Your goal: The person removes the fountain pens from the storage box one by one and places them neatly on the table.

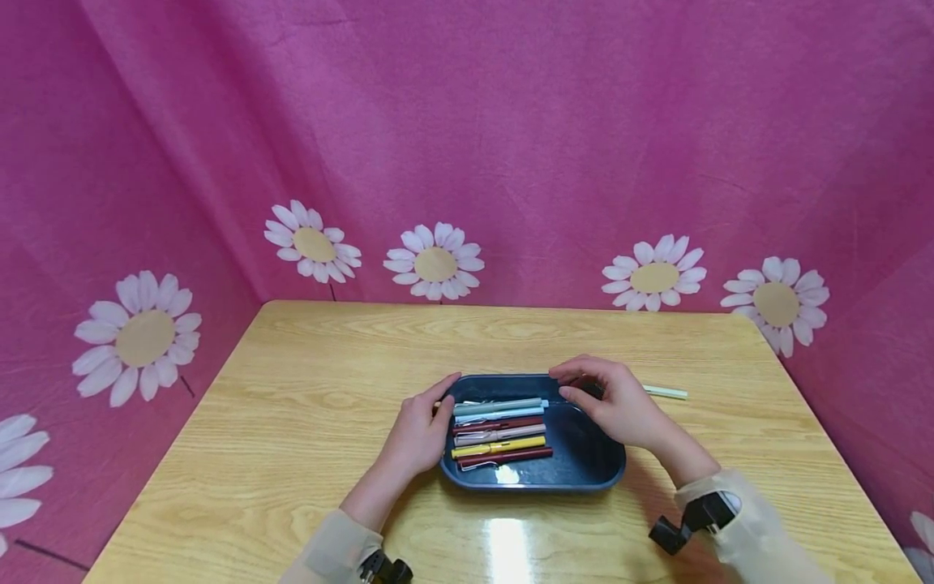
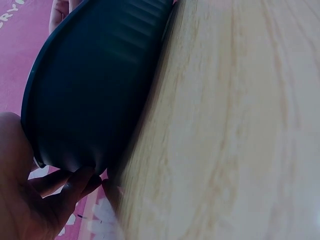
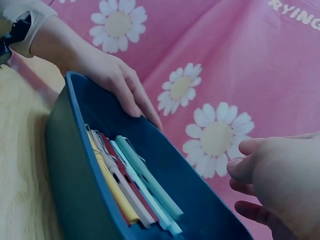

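A dark blue oblong tray (image 1: 584, 454) with rounded corners stands on the table in front of me. My left hand (image 1: 417, 434) grips its left end, thumb over the rim and fingers against the outside, as the left wrist view shows. Several capped pens lie side by side in the tray's left half, among them a yellow pen (image 1: 503, 447), a light blue pen (image 1: 499, 414) and a teal pen (image 3: 150, 177). Loosely curved, my right hand (image 1: 616, 401) is over the tray's back right corner; nothing shows between its fingers. Behind it, a pale green pen (image 1: 667, 392) lies on the table, partly hidden.
The wooden table (image 1: 328, 365) extends around the tray. A pink curtain (image 1: 511, 146) with white daisies hangs behind and along both sides of it. Each sleeve cuff carries a black wrist camera, such as the right wrist camera (image 1: 696, 519).
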Demonstrator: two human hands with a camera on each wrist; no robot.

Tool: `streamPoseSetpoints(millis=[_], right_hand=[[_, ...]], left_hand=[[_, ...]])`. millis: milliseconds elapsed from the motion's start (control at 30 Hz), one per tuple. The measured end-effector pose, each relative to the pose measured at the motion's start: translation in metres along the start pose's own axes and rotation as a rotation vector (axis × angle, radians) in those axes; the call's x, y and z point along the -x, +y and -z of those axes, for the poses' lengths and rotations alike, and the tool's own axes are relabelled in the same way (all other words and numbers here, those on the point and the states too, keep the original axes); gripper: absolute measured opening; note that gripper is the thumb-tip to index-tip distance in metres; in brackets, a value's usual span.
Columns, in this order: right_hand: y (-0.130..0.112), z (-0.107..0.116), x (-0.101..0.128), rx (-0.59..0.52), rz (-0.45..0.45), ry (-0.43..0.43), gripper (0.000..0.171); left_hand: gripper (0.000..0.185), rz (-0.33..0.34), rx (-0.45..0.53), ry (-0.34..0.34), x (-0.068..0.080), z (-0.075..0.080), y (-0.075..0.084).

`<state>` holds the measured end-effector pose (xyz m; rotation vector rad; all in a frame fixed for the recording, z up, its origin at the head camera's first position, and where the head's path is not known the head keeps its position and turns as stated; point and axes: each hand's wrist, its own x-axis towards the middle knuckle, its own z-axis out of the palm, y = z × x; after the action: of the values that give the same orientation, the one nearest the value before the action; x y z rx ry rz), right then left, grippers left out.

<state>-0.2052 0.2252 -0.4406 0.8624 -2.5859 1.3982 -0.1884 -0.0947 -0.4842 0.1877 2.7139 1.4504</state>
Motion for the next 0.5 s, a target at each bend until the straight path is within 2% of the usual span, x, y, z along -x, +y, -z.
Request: streamPoseSetpoints(millis=[300,500], right_hand=[[-0.002,-0.022,-0.013,-0.042,0.02,-0.055,0.029],[0.002,-0.034,-0.019,-0.066,-0.008,-0.098,0.028]], left_hand=[[0.046,-0.002,0.004,-0.001,0.0,0.0,0.0],[0.046,0.005,-0.005,0.0,0.0,0.0,-0.001]])
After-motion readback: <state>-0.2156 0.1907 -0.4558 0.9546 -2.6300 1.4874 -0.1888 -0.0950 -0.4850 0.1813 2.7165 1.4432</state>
